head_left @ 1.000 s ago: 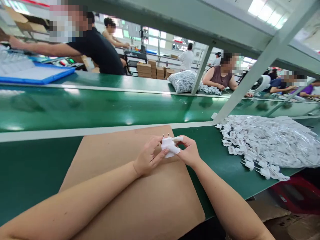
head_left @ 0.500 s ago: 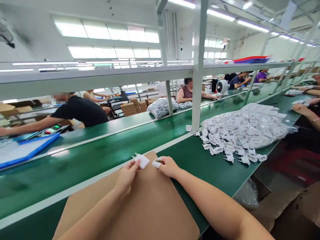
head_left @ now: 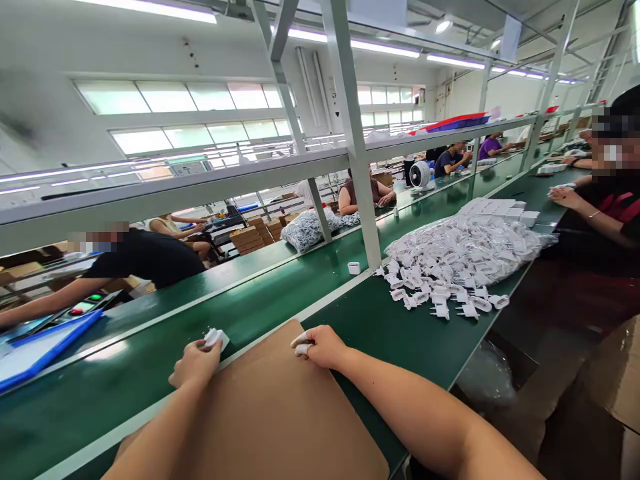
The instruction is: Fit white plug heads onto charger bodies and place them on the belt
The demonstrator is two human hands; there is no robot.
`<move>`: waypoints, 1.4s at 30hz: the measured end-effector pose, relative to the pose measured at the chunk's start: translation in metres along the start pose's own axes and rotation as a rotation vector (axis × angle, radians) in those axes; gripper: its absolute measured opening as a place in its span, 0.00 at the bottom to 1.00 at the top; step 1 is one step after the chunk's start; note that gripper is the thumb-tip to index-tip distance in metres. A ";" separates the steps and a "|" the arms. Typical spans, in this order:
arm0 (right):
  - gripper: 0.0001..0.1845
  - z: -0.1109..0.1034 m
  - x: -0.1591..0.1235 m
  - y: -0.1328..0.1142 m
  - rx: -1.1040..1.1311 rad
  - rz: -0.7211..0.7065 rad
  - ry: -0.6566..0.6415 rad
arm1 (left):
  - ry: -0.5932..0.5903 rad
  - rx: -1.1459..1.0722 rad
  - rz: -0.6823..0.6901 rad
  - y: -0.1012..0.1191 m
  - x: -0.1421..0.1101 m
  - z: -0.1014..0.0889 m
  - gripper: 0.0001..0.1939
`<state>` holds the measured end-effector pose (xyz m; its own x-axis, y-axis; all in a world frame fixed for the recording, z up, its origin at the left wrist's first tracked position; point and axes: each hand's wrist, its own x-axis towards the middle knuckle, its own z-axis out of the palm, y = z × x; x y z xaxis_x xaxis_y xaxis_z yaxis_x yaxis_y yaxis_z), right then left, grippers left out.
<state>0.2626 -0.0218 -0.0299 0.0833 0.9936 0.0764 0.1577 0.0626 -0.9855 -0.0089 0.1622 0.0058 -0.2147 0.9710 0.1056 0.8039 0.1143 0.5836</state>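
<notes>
My left hand (head_left: 195, 363) is closed on a small white plug adapter (head_left: 215, 338), held over the near edge of the green conveyor belt (head_left: 150, 353). My right hand (head_left: 323, 347) rests curled on the far edge of a brown cardboard sheet (head_left: 270, 413); white finger cots cover its fingertips, and whether it holds anything is hidden. A pile of white plug adapters (head_left: 460, 257), partly in clear bags, lies on the green bench to the right.
A grey steel post (head_left: 357, 167) rises from the bench beside a small white part (head_left: 353, 268). Other people work across the belt and at the right. A blue tray (head_left: 35, 350) sits far left. Cardboard boxes stand below right.
My left hand has carried the adapter left, off the cardboard and onto the belt's edge. My hands have parted. The view has tilted up and swung right.
</notes>
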 end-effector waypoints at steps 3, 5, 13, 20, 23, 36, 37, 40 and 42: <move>0.23 -0.005 -0.001 -0.004 -0.019 0.016 0.009 | 0.287 0.009 -0.083 0.019 -0.027 0.000 0.38; 0.26 -0.011 0.000 -0.009 -0.074 0.020 0.043 | 0.350 -0.050 0.099 0.034 -0.053 0.002 0.35; 0.26 -0.052 0.004 -0.025 -0.450 0.023 0.273 | -0.061 -0.242 0.727 0.048 -0.139 0.048 0.21; 0.34 -0.111 0.003 -0.028 -0.942 0.369 0.893 | -0.183 -0.338 0.738 0.038 -0.140 0.055 0.16; 0.31 -0.127 0.002 -0.021 -1.077 0.606 0.881 | -0.221 -0.363 0.733 0.039 -0.139 0.052 0.15; 0.11 -0.116 -0.004 -0.038 -1.147 0.402 0.479 | -0.262 -0.360 0.666 0.044 -0.141 0.047 0.13; 0.11 -0.117 -0.004 -0.039 -1.123 0.397 0.481 | -0.258 -0.356 0.668 0.044 -0.141 0.047 0.13; 0.18 -0.122 -0.006 -0.042 -1.052 0.319 0.644 | -0.245 -0.348 0.673 0.044 -0.140 0.048 0.12; 0.23 -0.123 -0.006 -0.040 -1.038 0.264 0.759 | -0.244 -0.349 0.680 0.043 -0.139 0.049 0.12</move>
<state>0.3771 -0.0414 0.0278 0.7035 0.6434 0.3017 0.7021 -0.5635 -0.4353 0.0824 0.0423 -0.0233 0.4196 0.8273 0.3735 0.4867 -0.5524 0.6768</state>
